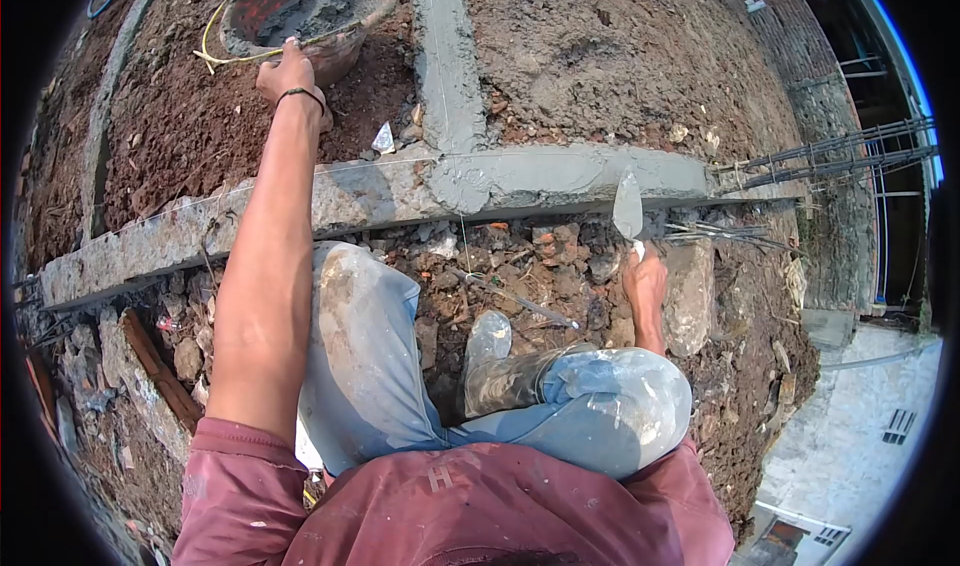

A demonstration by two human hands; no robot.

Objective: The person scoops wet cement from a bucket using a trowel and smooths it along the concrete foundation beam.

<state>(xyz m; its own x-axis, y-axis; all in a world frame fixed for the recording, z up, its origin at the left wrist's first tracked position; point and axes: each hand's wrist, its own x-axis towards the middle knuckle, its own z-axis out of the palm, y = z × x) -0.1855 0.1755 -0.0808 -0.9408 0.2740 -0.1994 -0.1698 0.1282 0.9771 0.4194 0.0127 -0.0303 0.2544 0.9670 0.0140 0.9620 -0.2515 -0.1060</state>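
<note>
Fingers of the left hand point(289, 78) clasp the near rim of a mortar bucket point(338, 56), top cut off by the view; the right hand point(646, 280) grips a trowel point(628, 206), handle mostly covered, blade overlapping the concrete beam point(560, 178), contact unclear.

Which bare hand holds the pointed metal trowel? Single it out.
The right hand holds the pointed metal trowel. The left hand, a dark band around its wrist, instead grips the rim of the round, mortar-smeared bucket.

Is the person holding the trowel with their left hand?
No, the right hand holds the trowel, while the left hand grips the bucket at its rim.
</note>
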